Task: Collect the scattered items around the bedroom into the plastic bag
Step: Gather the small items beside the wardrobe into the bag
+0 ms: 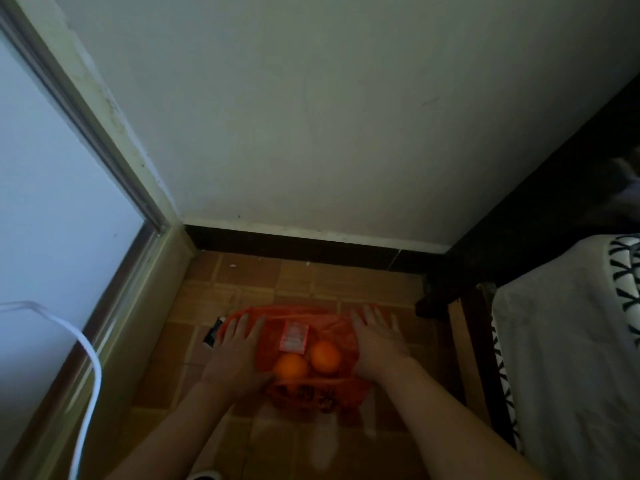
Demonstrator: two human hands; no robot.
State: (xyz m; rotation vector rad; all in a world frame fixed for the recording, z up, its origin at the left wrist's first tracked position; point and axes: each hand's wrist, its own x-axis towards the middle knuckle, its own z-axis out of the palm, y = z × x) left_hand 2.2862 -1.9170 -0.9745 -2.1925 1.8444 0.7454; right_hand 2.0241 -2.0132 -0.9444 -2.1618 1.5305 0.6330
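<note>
Orange plastic bag (322,396) lies spread on the tiled floor (242,271) near the wall corner — two oranges (323,356) and a red packet (293,337) on it. Left hand (235,348) and right hand (375,337) press flat on the bag's sides, fingers straight, gripping nothing.

A white cable (90,358) hangs beside the window (52,202), left.
</note>
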